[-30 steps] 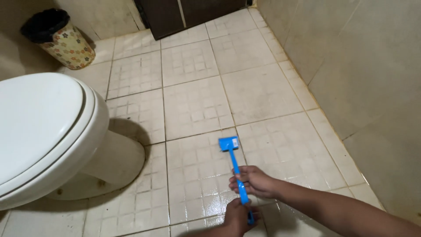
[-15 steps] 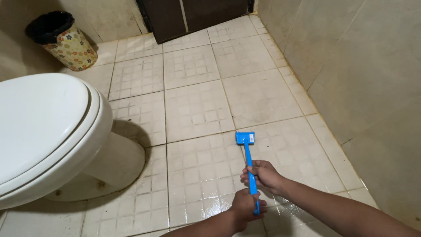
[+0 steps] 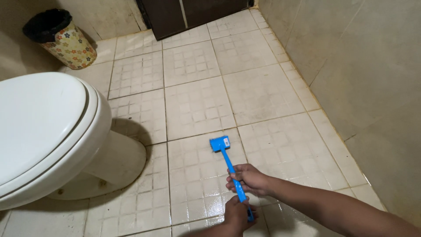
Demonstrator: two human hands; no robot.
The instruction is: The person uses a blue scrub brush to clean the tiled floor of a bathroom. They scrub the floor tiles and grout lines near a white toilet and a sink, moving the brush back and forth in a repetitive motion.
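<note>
Dim, warm indoor light falls from above onto the pale square-tiled floor (image 3: 197,105), which shows a wet sheen and faint glare near the bottom edge. The white oval toilet with closed lid (image 3: 44,131) casts a soft dark shadow to its right, across the tiles beside its base. Corners darken toward the top left. Tile lines bow slightly at the frame edges; focus stays fairly sharp throughout, with mild grain.

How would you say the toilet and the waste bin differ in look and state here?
The toilet is plain white, while the waste bin has a flowered pattern with a black liner. The toilet's lid is shut; the waste bin stands open-topped. The toilet looms nearest the blue brush; the bin sits off in the far corner. Both stand on the tiled floor.
</note>
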